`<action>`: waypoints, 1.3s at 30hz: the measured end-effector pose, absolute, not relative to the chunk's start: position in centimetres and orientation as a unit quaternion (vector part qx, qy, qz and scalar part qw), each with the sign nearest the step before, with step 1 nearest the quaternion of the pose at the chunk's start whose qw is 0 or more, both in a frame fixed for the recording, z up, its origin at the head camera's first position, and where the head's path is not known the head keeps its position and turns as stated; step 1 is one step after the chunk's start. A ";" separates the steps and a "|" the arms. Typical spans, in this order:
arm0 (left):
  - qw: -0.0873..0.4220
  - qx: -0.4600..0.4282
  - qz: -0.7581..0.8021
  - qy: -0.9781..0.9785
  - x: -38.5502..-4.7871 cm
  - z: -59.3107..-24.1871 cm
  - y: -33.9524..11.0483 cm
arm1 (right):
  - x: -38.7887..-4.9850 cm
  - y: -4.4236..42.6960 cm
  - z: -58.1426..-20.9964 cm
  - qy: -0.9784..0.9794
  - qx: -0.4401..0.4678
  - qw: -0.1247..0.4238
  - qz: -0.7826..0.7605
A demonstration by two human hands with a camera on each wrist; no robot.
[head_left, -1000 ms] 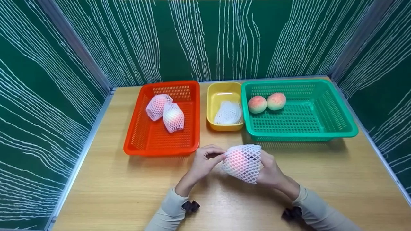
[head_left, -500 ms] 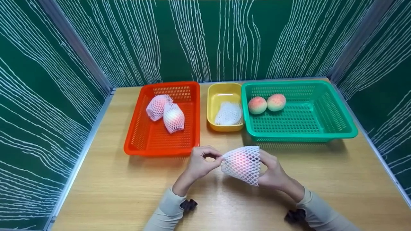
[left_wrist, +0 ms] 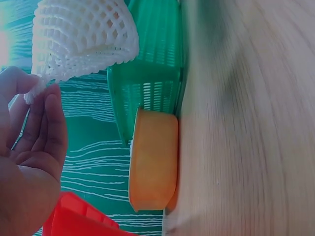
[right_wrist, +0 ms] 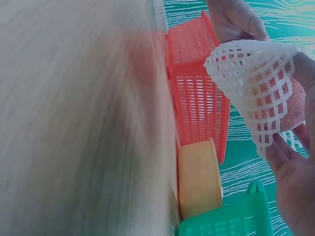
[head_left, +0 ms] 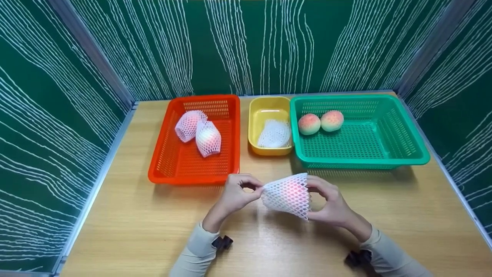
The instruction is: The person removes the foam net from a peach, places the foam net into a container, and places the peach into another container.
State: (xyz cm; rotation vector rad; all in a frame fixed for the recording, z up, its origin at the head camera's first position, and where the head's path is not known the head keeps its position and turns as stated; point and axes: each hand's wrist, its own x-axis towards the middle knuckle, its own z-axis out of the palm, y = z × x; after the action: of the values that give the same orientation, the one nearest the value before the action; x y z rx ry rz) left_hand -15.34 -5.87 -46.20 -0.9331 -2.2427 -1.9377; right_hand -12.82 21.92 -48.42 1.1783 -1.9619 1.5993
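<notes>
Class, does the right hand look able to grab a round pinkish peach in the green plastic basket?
Probably not: the right hand holds a white foam net, though the basket stands open.

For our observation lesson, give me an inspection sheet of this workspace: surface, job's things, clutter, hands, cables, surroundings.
Surface: wooden table
Job's things: peach inside white foam net, held above the table
Clutter: nothing seen
Hands: left hand pinches the net's narrow end; right hand grips the wide end
Cables: nothing seen
Surroundings: red basket, two netted peaches; yellow tub, foam netting; green basket, two bare peaches; white-lined green panels
</notes>
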 end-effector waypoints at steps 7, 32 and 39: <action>0.021 -0.286 -0.619 -0.731 -15.3 -46.0 -6.4 | -12.5 22.5 -48.3 -0.699 0.402 0.167 0.567; 0.036 -0.246 -0.603 -0.758 -15.0 -45.5 -7.6 | -10.9 25.4 -47.6 -0.734 0.340 0.184 0.559; 0.064 -0.223 -0.602 -0.764 -15.6 -45.5 -7.6 | -11.2 25.8 -47.3 -0.731 0.329 0.207 0.561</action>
State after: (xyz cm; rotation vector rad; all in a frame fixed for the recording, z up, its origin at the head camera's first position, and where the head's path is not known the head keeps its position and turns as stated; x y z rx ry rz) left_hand -15.61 -7.59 -45.54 -0.6733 -2.3071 -1.8187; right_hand -11.22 25.79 -47.29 0.9157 -2.0352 1.5628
